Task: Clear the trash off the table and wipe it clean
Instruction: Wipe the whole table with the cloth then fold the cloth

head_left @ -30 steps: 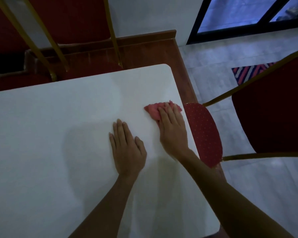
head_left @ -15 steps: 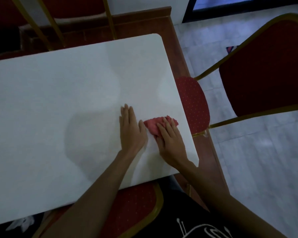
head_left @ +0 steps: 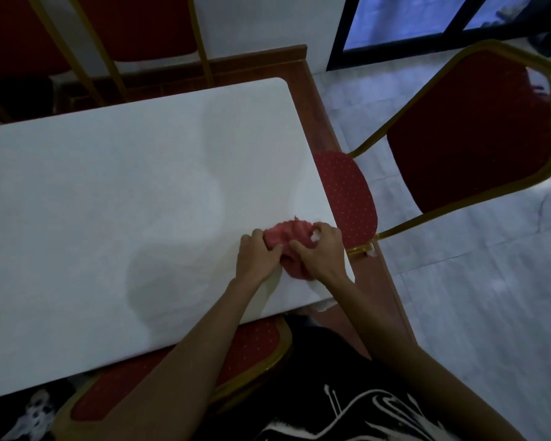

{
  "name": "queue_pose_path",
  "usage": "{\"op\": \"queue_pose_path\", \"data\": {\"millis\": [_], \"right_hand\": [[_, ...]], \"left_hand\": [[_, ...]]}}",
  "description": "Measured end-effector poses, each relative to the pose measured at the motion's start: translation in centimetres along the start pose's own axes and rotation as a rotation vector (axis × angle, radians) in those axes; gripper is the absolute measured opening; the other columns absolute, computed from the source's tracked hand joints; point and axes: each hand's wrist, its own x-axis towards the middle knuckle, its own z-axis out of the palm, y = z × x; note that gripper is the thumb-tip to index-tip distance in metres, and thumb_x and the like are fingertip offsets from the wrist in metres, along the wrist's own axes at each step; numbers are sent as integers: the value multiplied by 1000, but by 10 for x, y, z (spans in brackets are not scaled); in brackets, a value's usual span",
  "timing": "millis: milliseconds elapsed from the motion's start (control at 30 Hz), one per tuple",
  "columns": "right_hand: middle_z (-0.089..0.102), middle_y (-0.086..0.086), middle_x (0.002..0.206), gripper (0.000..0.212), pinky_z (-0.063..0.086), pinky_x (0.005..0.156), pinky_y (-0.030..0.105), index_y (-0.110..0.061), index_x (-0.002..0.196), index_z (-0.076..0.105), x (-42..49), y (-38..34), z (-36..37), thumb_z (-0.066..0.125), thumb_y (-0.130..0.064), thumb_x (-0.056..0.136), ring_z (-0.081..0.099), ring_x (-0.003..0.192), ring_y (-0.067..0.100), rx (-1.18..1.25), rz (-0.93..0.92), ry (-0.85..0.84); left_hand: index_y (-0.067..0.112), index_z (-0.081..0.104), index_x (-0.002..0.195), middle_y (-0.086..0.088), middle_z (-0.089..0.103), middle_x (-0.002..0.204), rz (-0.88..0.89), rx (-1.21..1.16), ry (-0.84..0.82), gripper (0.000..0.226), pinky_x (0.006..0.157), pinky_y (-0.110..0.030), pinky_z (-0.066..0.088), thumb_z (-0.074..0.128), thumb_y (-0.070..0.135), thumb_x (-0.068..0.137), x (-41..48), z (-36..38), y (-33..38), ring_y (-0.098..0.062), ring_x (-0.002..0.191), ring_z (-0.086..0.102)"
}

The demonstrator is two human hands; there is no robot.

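Observation:
A crumpled pink cloth (head_left: 287, 234) lies bunched near the front right corner of the white table (head_left: 109, 202). My left hand (head_left: 256, 256) grips its left side with curled fingers. On the cloth's right side my right hand (head_left: 319, 252) has its fingers curled round the bunch. A small white scrap shows between the right hand's fingers and the cloth. The lower part of the cloth is hidden between my two hands.
A red chair with a gold frame (head_left: 477, 128) stands to the right of the table, its dotted seat (head_left: 347, 195) tucked against the table's edge. Another red seat (head_left: 178, 374) sits under the front edge. More red chairs (head_left: 134, 23) stand behind the table.
The cloth was pulled toward the front right corner. My left hand left the bare tabletop and took hold of the cloth. My right hand went from pressing flat to gripping it.

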Motion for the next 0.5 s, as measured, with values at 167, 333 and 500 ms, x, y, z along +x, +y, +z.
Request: {"op": "queue_pose_path", "data": {"millis": [167, 333, 500], "right_hand": [[67, 4, 97, 78, 51, 78, 29, -22, 139, 41, 3, 10, -11, 84, -28, 75, 65, 86, 17, 50, 144, -167], [70, 1, 93, 32, 55, 66, 23, -15, 110, 65, -4, 14, -29, 79, -25, 83, 66, 81, 12, 165, 157, -349], [74, 1, 103, 48, 59, 81, 28, -17, 108, 70, -8, 14, -38, 85, -46, 73, 70, 96, 15, 229, 87, -442]], "left_hand": [[19, 54, 76, -4, 59, 87, -34, -120, -56, 16, 59, -25, 40, 70, 21, 73, -5, -8, 3, -16, 74, 54], [16, 57, 86, -6, 63, 86, -122, -455, -201, 25, 86, -48, 56, 68, 19, 64, -11, -16, 9, -22, 82, 61], [18, 62, 98, -14, 67, 102, -90, -495, -278, 24, 75, -36, 57, 66, 1, 81, -13, -25, 12, -20, 82, 64]]}}
